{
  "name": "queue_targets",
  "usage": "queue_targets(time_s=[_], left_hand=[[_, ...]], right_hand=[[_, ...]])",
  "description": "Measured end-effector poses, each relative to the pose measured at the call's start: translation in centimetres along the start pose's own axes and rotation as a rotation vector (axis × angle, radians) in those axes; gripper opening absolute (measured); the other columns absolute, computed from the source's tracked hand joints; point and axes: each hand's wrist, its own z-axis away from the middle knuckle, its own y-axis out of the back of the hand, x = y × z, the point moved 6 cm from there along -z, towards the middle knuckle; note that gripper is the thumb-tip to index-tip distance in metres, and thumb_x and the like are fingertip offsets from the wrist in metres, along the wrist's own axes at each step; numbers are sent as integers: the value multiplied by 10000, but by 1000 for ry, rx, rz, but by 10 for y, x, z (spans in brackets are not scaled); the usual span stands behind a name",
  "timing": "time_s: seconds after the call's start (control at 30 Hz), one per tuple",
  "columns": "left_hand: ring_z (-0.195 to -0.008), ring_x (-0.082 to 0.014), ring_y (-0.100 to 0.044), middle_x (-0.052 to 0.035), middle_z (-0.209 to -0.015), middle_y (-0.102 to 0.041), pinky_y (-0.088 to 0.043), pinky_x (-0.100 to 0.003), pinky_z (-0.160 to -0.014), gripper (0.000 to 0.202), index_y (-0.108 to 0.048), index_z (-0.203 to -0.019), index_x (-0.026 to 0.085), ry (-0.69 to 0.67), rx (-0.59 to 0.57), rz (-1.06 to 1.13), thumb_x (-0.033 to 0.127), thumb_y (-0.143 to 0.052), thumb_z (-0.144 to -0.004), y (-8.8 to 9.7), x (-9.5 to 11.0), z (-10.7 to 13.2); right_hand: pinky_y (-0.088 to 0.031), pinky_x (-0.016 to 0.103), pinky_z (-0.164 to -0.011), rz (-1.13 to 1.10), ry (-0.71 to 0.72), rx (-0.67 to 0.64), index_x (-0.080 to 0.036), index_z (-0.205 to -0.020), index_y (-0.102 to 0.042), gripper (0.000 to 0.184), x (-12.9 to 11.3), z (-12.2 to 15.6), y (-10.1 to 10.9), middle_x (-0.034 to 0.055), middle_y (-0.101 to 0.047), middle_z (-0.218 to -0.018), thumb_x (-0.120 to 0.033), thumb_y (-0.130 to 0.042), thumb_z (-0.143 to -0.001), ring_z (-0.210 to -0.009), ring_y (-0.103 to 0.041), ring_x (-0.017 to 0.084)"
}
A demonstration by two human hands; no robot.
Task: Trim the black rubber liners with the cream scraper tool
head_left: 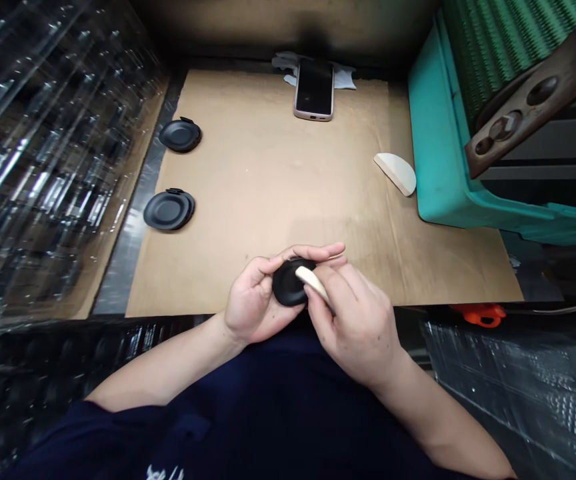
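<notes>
My left hand cups a round black compact case above the near edge of the brown cardboard sheet, fingers curled over its far rim. My right hand pinches a small cream wedge-shaped sponge and holds it against the top of the case. Both hands meet just over my dark blue lap.
Two stacks of black compact cases lie at the cardboard's left edge: one near, one farther back. A white half-round puff lies at right beside a teal crate. A phone lies at the back. Clear plastic trays fill the left.
</notes>
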Motion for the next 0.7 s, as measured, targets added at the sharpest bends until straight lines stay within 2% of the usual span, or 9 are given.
queue_targets(time_s=[0.1, 0.17, 0.27, 0.37, 0.47, 0.6, 0.7], left_hand=[[-1420, -370, -484, -167, -1429, -614, -253, -546, -1247, 442, -727, -1052, 119, -34, 42, -15, 347, -358, -965, 1, 2, 1], [-1406, -378, -498, -172, -1412, -623, -255, -560, -1240, 488, -724, -1015, 127, -41, 48, -46, 416, -331, -1001, 0, 2, 1], [-1417, -382, -482, -176, -1394, -633, -243, -569, -1242, 593, -717, -1008, 132, -26, 30, -91, 535, -282, -1028, -3, 1, 1], [-1424, -381, -474, -183, -1414, -615, -272, -557, -1234, 653, -708, -1040, 129, -17, 35, -93, 612, -270, -1019, -3, 2, 2], [-1429, -382, -468, -183, -1433, -597, -293, -546, -1229, 680, -704, -1050, 127, -21, 35, -103, 644, -263, -1012, -3, 3, 3], [-1451, -377, -441, -166, -1428, -605, -263, -544, -1244, 687, -703, -1062, 139, -10, 16, -128, 653, -250, -1012, -3, 1, 3], [-1444, -382, -450, -174, -1442, -589, -282, -553, -1235, 713, -700, -1076, 133, -20, 35, -111, 659, -223, -1012, -2, 1, 3]], right_hand=[[-491, 326, -635, -92, 33, -45, -100, -1031, -677, 170, -8, 4, -6, 60, -625, -793, -145, -521, -977, -706, -586, 185], [-504, 326, -656, -136, 69, -32, -108, -1055, -671, 170, -14, 4, -9, 55, -636, -798, -142, -522, -980, -715, -594, 181], [-542, 335, -738, -130, 56, 58, -110, -1131, -657, 193, -14, 1, -7, 73, -687, -870, -145, -538, -984, -798, -639, 191], [-541, 338, -714, -133, 87, 19, -102, -1118, -663, 188, -15, -1, -8, 72, -690, -854, -128, -545, -973, -765, -634, 187], [-539, 339, -693, -135, 134, -20, -103, -1074, -672, 170, -17, -3, -8, 72, -690, -843, -116, -540, -968, -747, -628, 185], [-552, 341, -723, -99, 85, 49, -106, -1127, -665, 196, -12, -3, -3, 81, -696, -877, -142, -540, -980, -780, -633, 186], [-533, 325, -682, -123, 142, -20, -119, -1072, -670, 178, -16, -3, -7, 56, -675, -820, -133, -516, -984, -734, -612, 171]])
